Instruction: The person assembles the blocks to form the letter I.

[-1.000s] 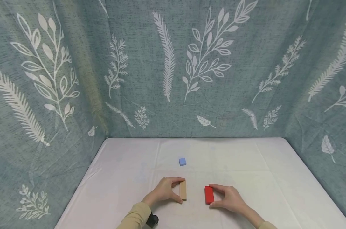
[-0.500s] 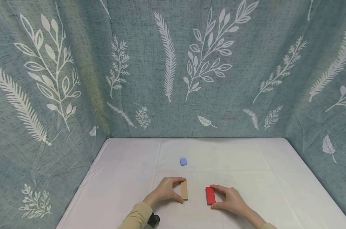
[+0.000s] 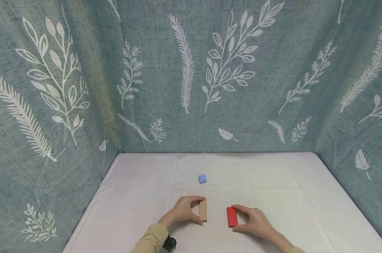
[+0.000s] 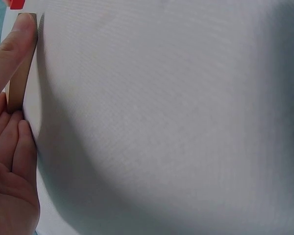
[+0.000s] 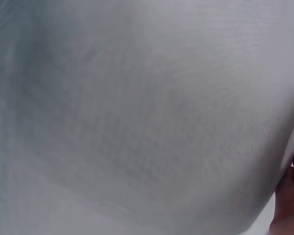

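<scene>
My left hand (image 3: 183,211) pinches a tan wooden block (image 3: 203,210) lengthwise, thumb at its near end and fingers at its far end. The left wrist view shows the same block (image 4: 20,83) between thumb and fingers, close over the white cloth. To the right, my right hand (image 3: 253,221) holds a red rectangular block (image 3: 232,216) the same way, by its two ends. A gap of white cloth separates the two blocks, which lie roughly parallel. Only the edge of the right hand (image 5: 289,200) shows in the right wrist view; its block is out of sight there.
A small blue block (image 3: 202,179) sits on the white-covered table (image 3: 257,172), beyond the tan block. Teal curtains (image 3: 159,77) with white leaf prints enclose the table's back and sides. A black wrist device (image 3: 170,243) shows at the left sleeve.
Both hands keep their hold, and the blocks stay almost where they were. The red block sits slightly nearer in the view; the whole scene shifts a little with the head camera.
</scene>
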The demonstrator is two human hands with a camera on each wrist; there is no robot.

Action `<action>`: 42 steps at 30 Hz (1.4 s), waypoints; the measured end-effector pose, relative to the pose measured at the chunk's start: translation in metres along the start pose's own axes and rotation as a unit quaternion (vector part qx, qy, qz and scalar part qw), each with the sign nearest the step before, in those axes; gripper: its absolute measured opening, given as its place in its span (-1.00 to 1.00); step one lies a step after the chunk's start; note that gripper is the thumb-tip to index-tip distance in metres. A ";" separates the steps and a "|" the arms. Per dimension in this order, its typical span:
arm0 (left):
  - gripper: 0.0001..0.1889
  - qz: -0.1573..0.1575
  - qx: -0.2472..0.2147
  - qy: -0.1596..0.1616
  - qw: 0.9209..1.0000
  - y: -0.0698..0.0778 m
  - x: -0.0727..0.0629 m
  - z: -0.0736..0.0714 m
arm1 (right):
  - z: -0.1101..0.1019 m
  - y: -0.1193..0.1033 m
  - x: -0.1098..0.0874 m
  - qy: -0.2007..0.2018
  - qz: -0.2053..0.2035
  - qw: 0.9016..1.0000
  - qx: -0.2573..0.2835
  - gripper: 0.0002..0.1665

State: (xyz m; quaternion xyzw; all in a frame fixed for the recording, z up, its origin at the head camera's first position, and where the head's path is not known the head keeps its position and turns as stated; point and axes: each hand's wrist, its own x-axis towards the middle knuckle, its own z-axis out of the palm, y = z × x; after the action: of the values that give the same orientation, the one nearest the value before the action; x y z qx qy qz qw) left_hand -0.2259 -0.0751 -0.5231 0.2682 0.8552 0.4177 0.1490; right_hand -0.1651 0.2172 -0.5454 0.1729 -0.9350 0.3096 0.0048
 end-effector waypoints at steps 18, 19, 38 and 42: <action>-0.22 0.005 0.016 0.009 1.000 0.000 0.000 -0.001 | -0.003 0.000 0.002 -0.009 -0.006 1.000 -0.004 -0.11; -0.22 0.006 0.014 0.009 1.000 0.000 0.000 -0.001 | -0.003 0.000 0.001 -0.008 -0.008 1.000 -0.003 -0.11; -0.22 0.000 0.031 0.008 0.999 0.002 -0.004 -0.001 | -0.011 -0.003 0.000 -0.004 -0.020 0.993 0.117 -0.30; -0.22 0.002 0.028 0.010 1.000 0.002 -0.004 -0.002 | -0.012 -0.006 0.000 -0.011 -0.006 0.989 0.145 -0.36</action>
State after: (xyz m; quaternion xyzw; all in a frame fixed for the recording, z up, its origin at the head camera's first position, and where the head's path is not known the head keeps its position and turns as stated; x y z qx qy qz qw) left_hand -0.2232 -0.0775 -0.5203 0.2700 0.8676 0.3961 0.1321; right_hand -0.1641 0.2199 -0.5324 0.1813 -0.8792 0.4397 -0.0290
